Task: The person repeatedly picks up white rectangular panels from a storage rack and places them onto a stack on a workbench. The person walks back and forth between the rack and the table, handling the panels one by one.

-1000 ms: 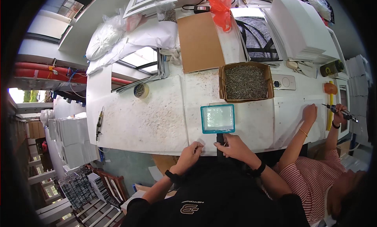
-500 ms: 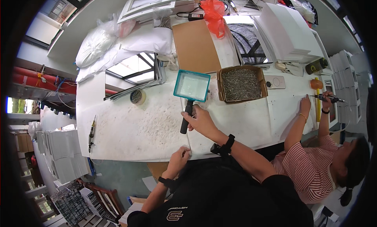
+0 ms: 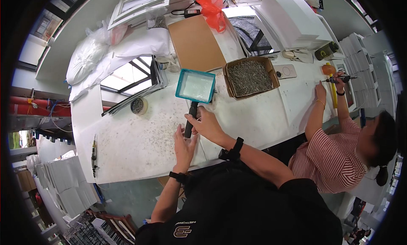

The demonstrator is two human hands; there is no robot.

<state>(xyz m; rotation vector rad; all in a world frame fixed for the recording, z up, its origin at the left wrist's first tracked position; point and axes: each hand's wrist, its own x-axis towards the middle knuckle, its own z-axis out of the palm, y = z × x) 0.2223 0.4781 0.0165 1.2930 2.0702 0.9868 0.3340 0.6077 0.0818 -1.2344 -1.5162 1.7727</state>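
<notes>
Over the middle of the white worktable [image 3: 161,113], a square, teal-rimmed tray tool [image 3: 177,84] with a pale, clear-looking panel and a black handle is held out. My right hand [image 3: 208,124] is wrapped round the handle. Beside the handle's lower end is my left hand [image 3: 183,149], its fingers apart and stretched upward; whether it touches the handle I cannot tell. Small bits are scattered on the table near my left hand. A cardboard box [image 3: 229,87] full of small metal screws stands to the right of the tray tool. A round tub [image 3: 138,105] of similar pieces is to its left.
Left lies a screwdriver-like tool [image 3: 94,156]. Behind are glass panels [image 3: 127,77], a brown board [image 3: 197,43], a red bag [image 3: 210,9] and stacked white panels [image 3: 292,20]. At right, a co-worker in a striped shirt [image 3: 326,156] holds a power screwdriver [image 3: 342,79].
My left hand has risen from the table's front edge to the handle's lower end, its fingers opening. My right hand still grips the handle. The whole view has shifted slightly.
</notes>
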